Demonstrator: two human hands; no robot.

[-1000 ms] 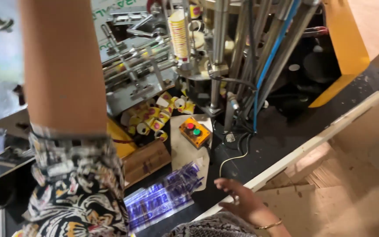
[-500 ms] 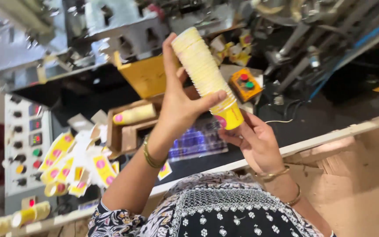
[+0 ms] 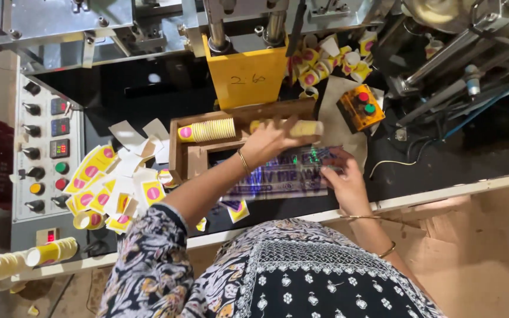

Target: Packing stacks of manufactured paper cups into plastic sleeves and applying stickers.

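Both hands work over the wooden tray (image 3: 179, 154) on the dark worktop (image 3: 431, 162). The left hand (image 3: 269, 141) is curled around a nested stack of paper cups (image 3: 290, 127), lying sideways, fingers wrapped over its middle, and holds it in or just above the tray's back row. The right hand (image 3: 340, 174) lies lower, fingers spread and loosely bent, resting on a shiny clear plastic sleeve (image 3: 278, 176) that lies across the front of the tray; whether it pinches the film or only presses it I cannot tell.

As for progress, one row of yellow cups (image 3: 207, 129) already lies on its side in the tray, at its left end, with the held stack in line to its right. Judging from that, the tray's back row is about filled and the sleeve looks flat and unfilled, so any bagging seems not yet done.

Farther out, flat yellow cup blanks (image 3: 92, 176) with pink dots lie scattered beside the tray, with a few loose cups among them. Left of these stands a grey control panel (image 3: 45, 147) with knobs and lit displays, and another long cup stack (image 3: 19, 262) juts in at the lower left. Behind the tray rises a yellow guard plate (image 3: 251, 73), with loose cups piled (image 3: 325, 59) to its right and an orange button box (image 3: 360, 106) nearby.
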